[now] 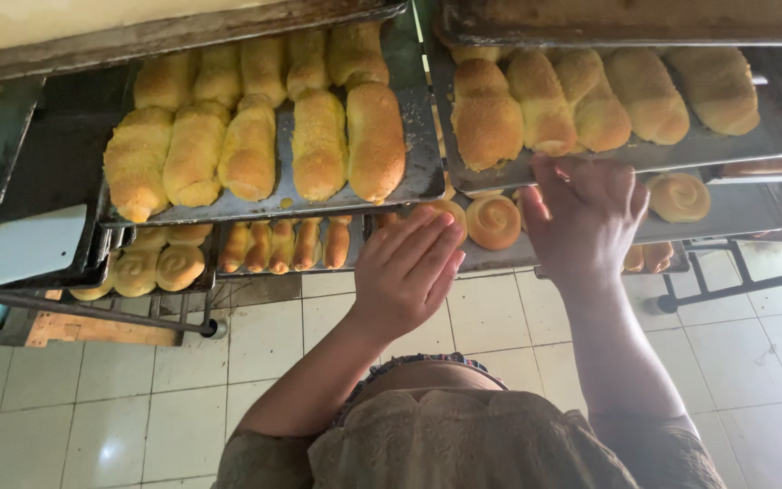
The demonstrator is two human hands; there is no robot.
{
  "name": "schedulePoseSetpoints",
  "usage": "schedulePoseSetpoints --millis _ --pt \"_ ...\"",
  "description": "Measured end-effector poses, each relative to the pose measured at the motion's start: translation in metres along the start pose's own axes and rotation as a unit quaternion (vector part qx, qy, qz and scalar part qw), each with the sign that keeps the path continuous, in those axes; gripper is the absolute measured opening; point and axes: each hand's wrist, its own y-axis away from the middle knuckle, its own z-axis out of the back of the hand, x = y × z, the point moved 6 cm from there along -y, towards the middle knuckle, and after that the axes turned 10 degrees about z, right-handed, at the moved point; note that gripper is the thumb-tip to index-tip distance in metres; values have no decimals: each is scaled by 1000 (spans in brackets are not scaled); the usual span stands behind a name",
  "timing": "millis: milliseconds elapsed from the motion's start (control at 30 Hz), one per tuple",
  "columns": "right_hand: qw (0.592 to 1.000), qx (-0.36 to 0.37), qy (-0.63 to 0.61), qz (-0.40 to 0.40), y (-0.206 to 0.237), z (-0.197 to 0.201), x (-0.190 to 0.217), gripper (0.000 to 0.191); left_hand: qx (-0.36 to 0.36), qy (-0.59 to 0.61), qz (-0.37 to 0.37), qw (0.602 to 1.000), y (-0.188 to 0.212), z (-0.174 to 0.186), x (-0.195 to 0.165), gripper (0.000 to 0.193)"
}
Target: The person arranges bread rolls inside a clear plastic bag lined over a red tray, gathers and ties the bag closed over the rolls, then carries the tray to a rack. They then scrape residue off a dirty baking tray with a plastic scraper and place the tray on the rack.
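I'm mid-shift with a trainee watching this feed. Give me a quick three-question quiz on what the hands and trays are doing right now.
1. True or false: the right hand touches the front edge of the upper right tray.
2. Which shape are the buns on the shelf just past the left hand? A) spiral rounds B) square slices C) braided rings
3. Fill in: the white scraper lies at the far ____ of the view.

Key: 1 true; 2 A; 3 left.
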Motion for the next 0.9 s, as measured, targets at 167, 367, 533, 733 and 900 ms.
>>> schedulePoseSetpoints --millis 167,367,533,733,900 --pt "1000 -20 8 16 9 -6 -8 28 -50 -83 -18 995 3 24 13 30" --pt "999 0 29 25 4 -3 -12 27 -134 -174 -4 976 25 63 62 23" --pt "996 -38 -11 78 0 13 18 31 -179 -263 35 948 41 97 100 21" --pt "982 -76 -68 162 -14 3 68 27 -186 -276 49 942 44 105 118 18" --pt "983 -103 -42 148 -22 -7 80 18 -199 -256 34 945 41 106 125 14"
